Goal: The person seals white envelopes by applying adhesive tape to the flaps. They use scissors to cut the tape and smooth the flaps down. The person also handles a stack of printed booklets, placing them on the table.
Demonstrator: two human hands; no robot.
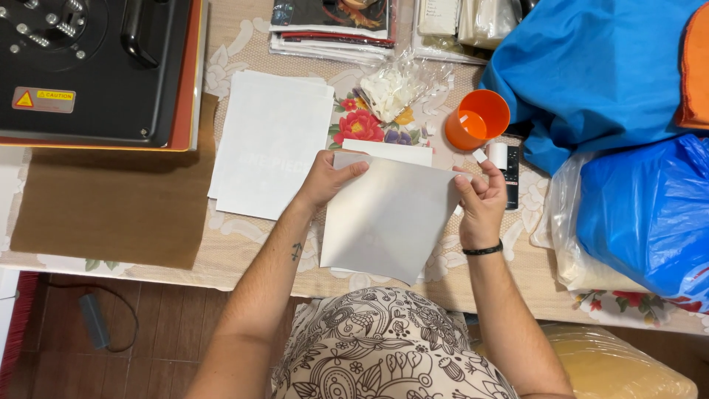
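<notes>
On the table (244,258), two hands (402,192) hold one white sheet (384,218).

There are two bare hands, the left hand (325,179) and the right hand (481,205), and both grip one white sheet of paper (385,218). One round orange plastic cup (477,119) lies on its side. One black heat press machine (96,66) stands on the table. There is one brown rectangular sheet (111,207), one clear bag of small white pieces (390,89), and two shiny blue plastic bags (642,214). The flat white sheets (269,144) are stacked, so I cannot count them.
</notes>
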